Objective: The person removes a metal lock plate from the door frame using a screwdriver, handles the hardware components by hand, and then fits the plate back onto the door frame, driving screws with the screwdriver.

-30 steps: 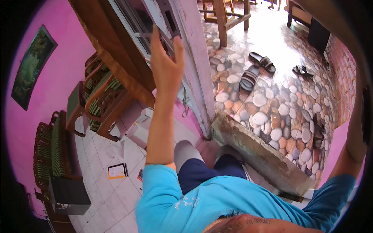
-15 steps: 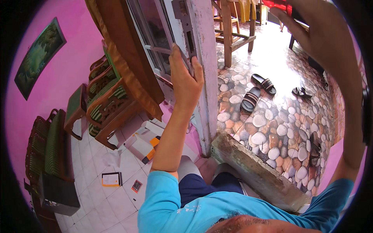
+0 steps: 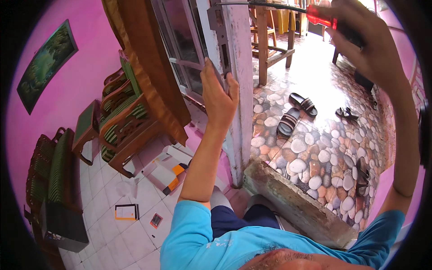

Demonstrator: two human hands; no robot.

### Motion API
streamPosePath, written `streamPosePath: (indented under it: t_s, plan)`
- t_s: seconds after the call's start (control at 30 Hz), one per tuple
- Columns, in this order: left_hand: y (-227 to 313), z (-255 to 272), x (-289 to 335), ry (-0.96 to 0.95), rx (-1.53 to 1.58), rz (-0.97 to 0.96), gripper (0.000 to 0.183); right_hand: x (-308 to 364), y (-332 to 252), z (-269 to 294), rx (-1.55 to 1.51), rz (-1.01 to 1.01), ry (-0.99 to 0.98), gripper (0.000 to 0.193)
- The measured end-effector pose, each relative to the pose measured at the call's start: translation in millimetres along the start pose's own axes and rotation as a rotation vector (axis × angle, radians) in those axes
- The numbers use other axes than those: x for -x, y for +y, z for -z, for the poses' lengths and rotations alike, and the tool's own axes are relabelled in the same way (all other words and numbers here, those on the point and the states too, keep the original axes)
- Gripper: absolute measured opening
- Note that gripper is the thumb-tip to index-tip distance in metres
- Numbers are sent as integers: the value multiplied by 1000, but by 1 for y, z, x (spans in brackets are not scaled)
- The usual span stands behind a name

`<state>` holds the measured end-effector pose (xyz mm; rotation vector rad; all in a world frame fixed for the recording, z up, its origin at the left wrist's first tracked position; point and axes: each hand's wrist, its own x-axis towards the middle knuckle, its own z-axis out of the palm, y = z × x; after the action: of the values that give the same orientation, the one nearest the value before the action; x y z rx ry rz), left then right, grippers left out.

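Note:
My right hand [image 3: 366, 42], raised at the upper right, is closed round the red and black handle of a screwdriver [image 3: 320, 17]. Its long dark shaft runs left to the top of a metal lock plate [image 3: 219, 27] on the edge of a white door frame [image 3: 240, 90]. Lower down on that plate, my left hand [image 3: 219, 99] pinches its bottom end between thumb and fingers. Glass panes [image 3: 184, 45] in a white frame are just left of the plate. The screwdriver's tip is too small to make out against the plate's upper end.
A brown curtain [image 3: 148, 67] hangs left of the frame. Opened cardboard packaging [image 3: 164, 173] and a small box [image 3: 126, 212] lie on white tiles. Wooden chairs [image 3: 119, 130] stand at left. Beyond a raised concrete sill [image 3: 292, 198], sandals [image 3: 288, 122] lie on pebble-patterned flooring.
My right hand and the screwdriver have come lower into view, and the shaft now shows reaching the plate. My left hand still grips the plate; the whole view has shifted slightly.

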<state>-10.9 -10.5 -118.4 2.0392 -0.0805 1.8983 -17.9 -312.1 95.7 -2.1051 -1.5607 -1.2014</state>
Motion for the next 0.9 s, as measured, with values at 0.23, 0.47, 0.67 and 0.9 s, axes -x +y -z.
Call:
streamPosePath:
  t_s: [0.23, 0.47, 0.67, 0.9]
  plan:
    - [-4, -1, 0, -26, 88, 50, 63, -5, -15, -18, 304, 136, 292, 19]
    - [2, -4, -1, -19, 136, 23, 61, -8, -11, 35, 287, 3, -320, 22]
    - [-6, -1, 0, -16, 134, 15, 59, -12, -6, -5, 676, 351, 234, 24]
    - [-6, 1, -2, -21, 130, 8, 59, 7, -14, 0, 672, 156, 102, 22]
